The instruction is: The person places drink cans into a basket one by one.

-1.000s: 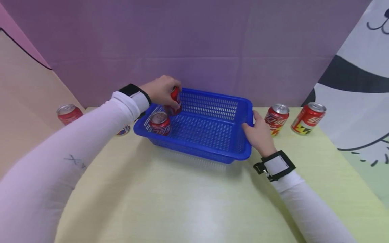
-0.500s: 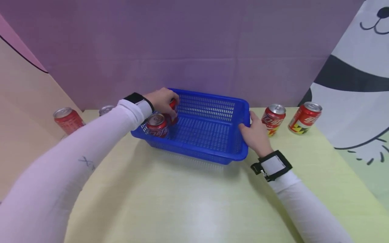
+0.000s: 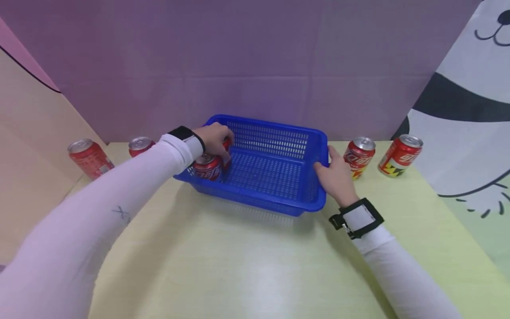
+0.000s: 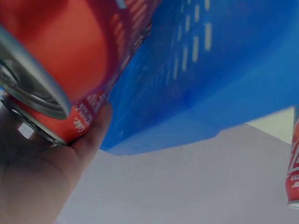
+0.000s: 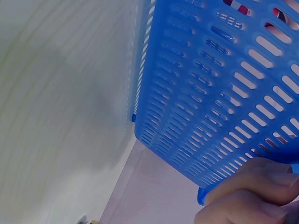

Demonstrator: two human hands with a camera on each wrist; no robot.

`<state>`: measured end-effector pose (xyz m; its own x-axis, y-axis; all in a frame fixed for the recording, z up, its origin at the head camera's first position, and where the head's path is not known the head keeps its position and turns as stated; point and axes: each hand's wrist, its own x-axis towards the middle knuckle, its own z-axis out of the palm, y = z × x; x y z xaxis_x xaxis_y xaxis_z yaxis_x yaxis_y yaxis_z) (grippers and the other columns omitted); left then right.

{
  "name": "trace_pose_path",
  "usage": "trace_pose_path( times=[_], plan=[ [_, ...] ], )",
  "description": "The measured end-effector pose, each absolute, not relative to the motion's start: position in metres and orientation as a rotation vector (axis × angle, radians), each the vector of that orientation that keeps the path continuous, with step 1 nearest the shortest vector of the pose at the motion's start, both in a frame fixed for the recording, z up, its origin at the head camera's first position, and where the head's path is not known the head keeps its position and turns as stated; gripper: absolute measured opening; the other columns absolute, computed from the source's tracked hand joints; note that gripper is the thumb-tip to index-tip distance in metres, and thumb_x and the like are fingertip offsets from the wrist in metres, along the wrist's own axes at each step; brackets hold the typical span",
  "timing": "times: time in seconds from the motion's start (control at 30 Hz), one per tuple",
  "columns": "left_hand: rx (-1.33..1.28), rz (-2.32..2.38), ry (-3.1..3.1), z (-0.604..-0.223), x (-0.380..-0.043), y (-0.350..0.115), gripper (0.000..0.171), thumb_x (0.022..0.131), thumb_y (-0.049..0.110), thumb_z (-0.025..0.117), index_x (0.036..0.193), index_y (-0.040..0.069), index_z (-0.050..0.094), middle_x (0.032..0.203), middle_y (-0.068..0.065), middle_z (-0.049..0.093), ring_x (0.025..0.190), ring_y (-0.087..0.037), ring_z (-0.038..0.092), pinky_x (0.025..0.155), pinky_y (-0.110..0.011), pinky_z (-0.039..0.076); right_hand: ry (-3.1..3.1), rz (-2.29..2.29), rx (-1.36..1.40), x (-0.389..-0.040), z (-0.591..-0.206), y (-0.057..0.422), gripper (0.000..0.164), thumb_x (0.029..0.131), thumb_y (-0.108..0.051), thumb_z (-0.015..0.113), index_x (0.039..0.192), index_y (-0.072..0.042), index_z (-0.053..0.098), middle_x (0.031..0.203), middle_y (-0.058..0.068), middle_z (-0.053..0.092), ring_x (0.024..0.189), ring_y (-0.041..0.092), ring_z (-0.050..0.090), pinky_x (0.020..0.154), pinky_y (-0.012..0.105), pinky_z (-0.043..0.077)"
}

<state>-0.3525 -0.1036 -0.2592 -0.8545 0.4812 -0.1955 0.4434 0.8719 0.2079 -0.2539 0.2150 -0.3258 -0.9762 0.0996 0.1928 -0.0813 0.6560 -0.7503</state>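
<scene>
In the head view, a blue plastic basket (image 3: pixel 263 201) stands on the table, its left end holding two red soda cans. My left hand (image 3: pixel 215 137) reaches over the basket's back left corner and grips the rear can (image 3: pixel 227 153) from above. Right in front of that one stands the other can (image 3: pixel 208 169), upright by the left wall. The left wrist view shows the gripped can (image 4: pixel 77 119) with my thumb along its side and the front can (image 4: pixel 60 42) overlapping it. My right hand (image 3: pixel 338 177) holds the basket's right rim, fingers curled at the edge in the right wrist view.
Two red cans, one near (image 3: pixel 359 156) and one farther out (image 3: pixel 400 155), stand right of the basket. On the left are a can (image 3: pixel 91 158) and another can (image 3: pixel 140 145), partly behind my left sleeve. A purple backdrop (image 3: pixel 255 66) rises behind the table (image 3: pixel 239 266).
My left hand has lowered with the can into the basket's left back corner, behind the front can. The right hand keeps its hold on the rim. The view has shifted slightly.
</scene>
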Motion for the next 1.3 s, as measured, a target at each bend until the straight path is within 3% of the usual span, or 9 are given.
trace_pose_path(
  times=[0.27,0.57,0.77,1.3],
  plan=[
    [0.575,0.17,2.81,-0.254,-0.349,-0.095,0.053,0.073,0.021,0.087,0.12,0.006,0.067,0.11,-0.014,0.063,0.094,-0.029,0.064,0.069,-0.036,0.057,-2.65,1.234,-0.008,-0.253,-0.323,0.216,0.064,0.097,-0.016,0.051,0.152,0.006,0.024,0.129,0.035,0.053,0.107,0.047,0.06,0.084,0.057,0.051],
    [0.524,0.071,2.785,-0.258,-0.349,-0.093,0.05,0.079,0.027,0.081,0.121,0.008,0.063,0.107,-0.012,0.062,0.093,-0.028,0.062,0.069,-0.036,0.055,-2.656,1.232,-0.009,-0.255,-0.325,0.217,0.064,0.097,-0.017,0.052,0.151,0.005,0.026,0.128,0.034,0.054,0.105,0.046,0.061,0.084,0.056,0.051],
    [0.48,0.076,2.777,-0.264,-0.353,-0.093,0.044,0.079,0.03,0.081,0.114,0.011,0.063,0.104,-0.011,0.062,0.089,-0.027,0.063,0.064,-0.036,0.056,-2.668,1.228,-0.024,-0.256,-0.327,0.217,0.065,0.098,-0.018,0.051,0.152,0.006,0.024,0.128,0.035,0.053,0.106,0.046,0.061,0.084,0.056,0.051],
    [0.435,0.115,2.795,-0.264,-0.353,-0.092,0.044,0.078,0.026,0.081,0.113,0.009,0.061,0.103,-0.012,0.062,0.088,-0.027,0.063,0.064,-0.036,0.056,-2.663,1.231,-0.019,-0.257,-0.326,0.216,0.065,0.097,-0.017,0.051,0.151,0.007,0.024,0.128,0.035,0.053,0.106,0.047,0.061,0.084,0.056,0.051]
  ],
)
